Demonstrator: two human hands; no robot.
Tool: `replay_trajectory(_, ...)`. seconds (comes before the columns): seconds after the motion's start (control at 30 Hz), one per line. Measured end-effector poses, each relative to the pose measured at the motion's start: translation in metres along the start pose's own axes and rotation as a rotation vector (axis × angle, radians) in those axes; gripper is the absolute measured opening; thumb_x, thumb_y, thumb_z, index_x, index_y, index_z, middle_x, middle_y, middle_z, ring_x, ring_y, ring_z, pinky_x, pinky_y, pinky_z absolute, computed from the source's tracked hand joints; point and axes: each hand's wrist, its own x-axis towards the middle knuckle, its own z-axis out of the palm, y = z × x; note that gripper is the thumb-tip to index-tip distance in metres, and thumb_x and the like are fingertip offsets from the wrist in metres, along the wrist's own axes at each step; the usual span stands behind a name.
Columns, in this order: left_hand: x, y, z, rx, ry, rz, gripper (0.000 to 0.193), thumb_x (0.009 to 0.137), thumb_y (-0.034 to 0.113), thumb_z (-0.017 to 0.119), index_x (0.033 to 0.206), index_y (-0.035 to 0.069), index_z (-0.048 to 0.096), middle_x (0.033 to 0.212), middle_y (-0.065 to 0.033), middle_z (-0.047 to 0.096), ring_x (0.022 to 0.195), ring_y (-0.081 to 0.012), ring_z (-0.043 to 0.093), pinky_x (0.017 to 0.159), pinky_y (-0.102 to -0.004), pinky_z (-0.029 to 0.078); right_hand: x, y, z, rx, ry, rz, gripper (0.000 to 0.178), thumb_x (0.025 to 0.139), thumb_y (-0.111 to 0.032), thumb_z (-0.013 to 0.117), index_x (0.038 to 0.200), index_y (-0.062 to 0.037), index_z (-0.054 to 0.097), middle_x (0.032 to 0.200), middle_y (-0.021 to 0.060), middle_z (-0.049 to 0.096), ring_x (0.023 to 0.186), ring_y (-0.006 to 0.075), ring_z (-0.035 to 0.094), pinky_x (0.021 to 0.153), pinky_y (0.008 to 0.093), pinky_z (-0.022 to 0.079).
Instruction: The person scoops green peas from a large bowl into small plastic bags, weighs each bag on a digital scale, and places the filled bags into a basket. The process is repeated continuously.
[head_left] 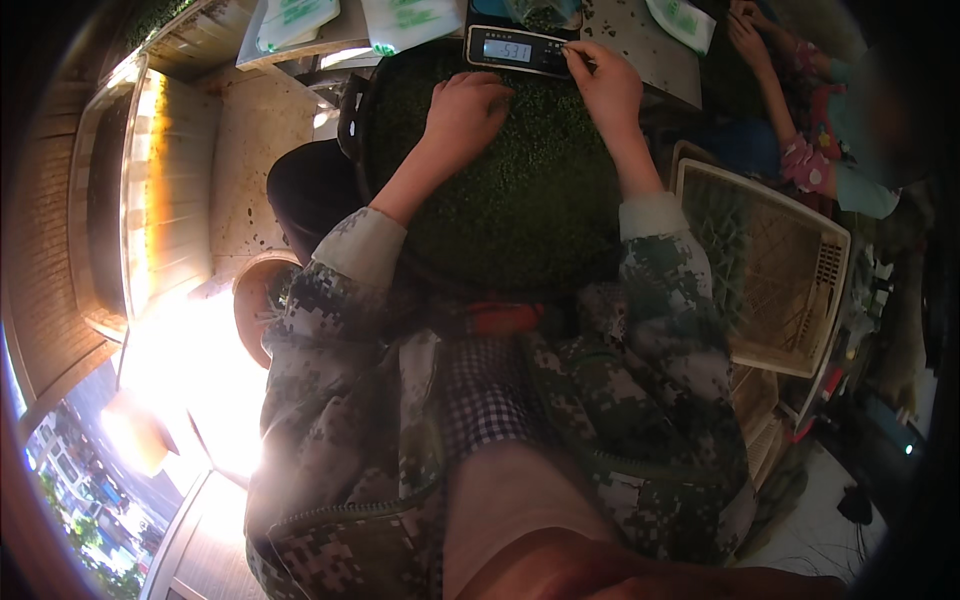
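A wide, dark round tub (366, 150) in front of me holds a deep layer of small loose green bits (520, 190), perhaps leaves or buds. My left hand (468, 115) rests low over them at the far left of the tub, its fingers curled in; what they hold, if anything, is hidden. A black digital scale (518, 52) with a lit display stands just beyond the tub. My right hand (608, 85) is at the scale's right front corner, fingers bent, fingertips touching that edge. On the scale lies a clear bag (543, 12) with green stuff inside, partly cut off.
White bags with green print (412, 22) lie on the table (655, 75) left of the scale; another white bag (683, 22) lies to the right. A co-worker's hands (745, 35) show at far right. A pale plastic crate (840, 270) stands right, a brown bucket (250, 300) left.
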Motion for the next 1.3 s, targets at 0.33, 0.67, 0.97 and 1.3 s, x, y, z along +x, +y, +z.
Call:
replay_trajectory(0.33, 0.078, 0.007, 0.027, 0.432, 0.090, 0.087, 0.054, 0.076, 0.018, 0.060, 0.129, 0.016, 0.048, 0.145, -0.0085, 0.030, 0.131, -0.0336, 0.031, 0.102, -0.0568, 0.028, 0.029, 0.015, 0.041, -0.274, 0.225, -0.257, 0.011, 0.081, -0.028, 0.068, 0.084, -0.0174, 0.067, 0.075, -0.0025, 0.059, 0.057, 0.0205, 0.057, 0.046, 0.0326, 0.044)
replay_trajectory(0.67, 0.078, 0.006, 0.029, 0.445, 0.156, 0.096, 0.047, 0.076, 0.016, 0.060, 0.123, 0.013, 0.053, 0.141, -0.0084, 0.035, 0.126, -0.0314, 0.036, 0.100, -0.0549, 0.031, 0.003, -0.006, 0.003, -0.288, -0.369, -0.050, 0.018, 0.081, -0.033, 0.067, 0.090, -0.0174, 0.066, 0.080, 0.0028, 0.059, 0.068, 0.0227, 0.059, 0.058, 0.0353, 0.047)
replay_trajectory(0.97, -0.010, 0.029, 0.027, -0.008, -0.068, 0.073, 0.052, 0.074, 0.005, 0.061, 0.125, 0.011, 0.051, 0.132, -0.0139, 0.045, 0.120, -0.0329, 0.045, 0.095, -0.0428, 0.041, 0.060, -0.026, 0.013, -0.200, 0.239, -0.312, 0.014, 0.082, -0.018, 0.056, 0.092, -0.0111, 0.064, 0.080, 0.0152, 0.062, 0.073, 0.0347, 0.060, 0.063, 0.0442, 0.047)
replay_trajectory(1.3, 0.027, -0.008, -0.001, -0.366, -0.077, -0.108, 0.065, 0.067, 0.014, 0.076, 0.126, 0.007, 0.050, 0.121, -0.0137, 0.054, 0.108, -0.0310, 0.053, 0.090, -0.0381, 0.044, 0.056, -0.073, -0.063, -0.017, -0.470, -0.394, 0.014, 0.082, -0.013, 0.055, 0.090, -0.0081, 0.065, 0.086, 0.0137, 0.060, 0.080, 0.0334, 0.059, 0.069, 0.0419, 0.047)
